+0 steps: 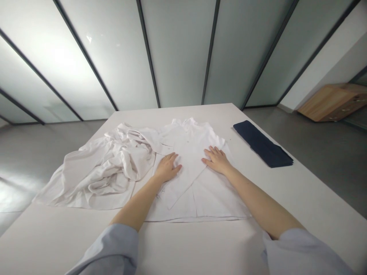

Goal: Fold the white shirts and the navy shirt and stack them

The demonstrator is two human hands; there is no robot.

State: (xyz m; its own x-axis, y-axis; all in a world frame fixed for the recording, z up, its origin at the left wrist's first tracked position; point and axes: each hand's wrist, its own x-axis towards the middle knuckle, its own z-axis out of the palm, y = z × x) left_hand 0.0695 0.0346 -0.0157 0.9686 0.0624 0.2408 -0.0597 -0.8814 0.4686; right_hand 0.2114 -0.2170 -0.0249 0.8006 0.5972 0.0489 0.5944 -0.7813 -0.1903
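Observation:
A white garment, seemingly a shirt (189, 198), lies spread out on the white table (186, 244), its straight hem towards me and its gathered end away from me. My left hand (167, 168) rests on the left part of the shirt with its fingers stretched out. On the right part lies my right hand (217, 159), palm down and fingers spread. Neither hand grips anything. Creases run across the cloth between and below the hands. To the left, a rumpled heap of white cloth (114, 168) touches or overlaps the shirt's edge; the exact boundary is hard to see.
Near the table's right edge lies a dark navy folded cloth (262, 144). Behind the table stands a frosted glass partition (180, 53) with dark frames. A wooden cabinet (332, 102) is on the floor at the far right. The heap's left end reaches the table's left edge.

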